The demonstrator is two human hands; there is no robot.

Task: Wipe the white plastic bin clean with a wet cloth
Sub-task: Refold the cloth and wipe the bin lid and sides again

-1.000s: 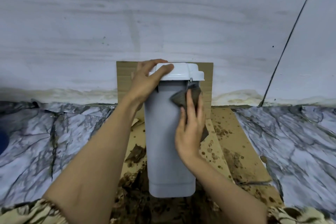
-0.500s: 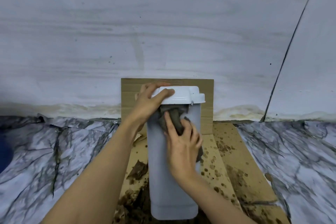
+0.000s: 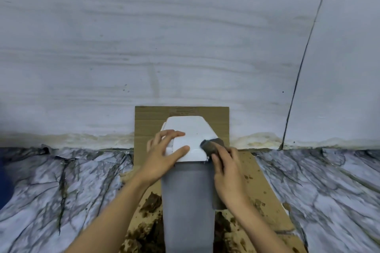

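I see the white plastic bin [image 3: 188,201] standing upright on a sheet of brown cardboard [image 3: 261,181] that runs from the floor up against the pale wall [image 3: 185,37] behind it. My left hand [image 3: 162,155] lies on the left side of the bin's white lid [image 3: 192,135], fingers straight and spread over the top, thumb along the lid's near edge, clasping nothing. My right hand [image 3: 227,172] is at the lid's right near corner, fingers curled around a dark grey cloth [image 3: 211,145] and pressing it against that corner; a strip of the cloth hangs down beside the bin under the wrist. Dark brown dirt [image 3: 151,203] is smeared and spattered over the cardboard on both sides of the bin. Marble-patterned sheeting [image 3: 61,181] covers the floor to either side of the cardboard.
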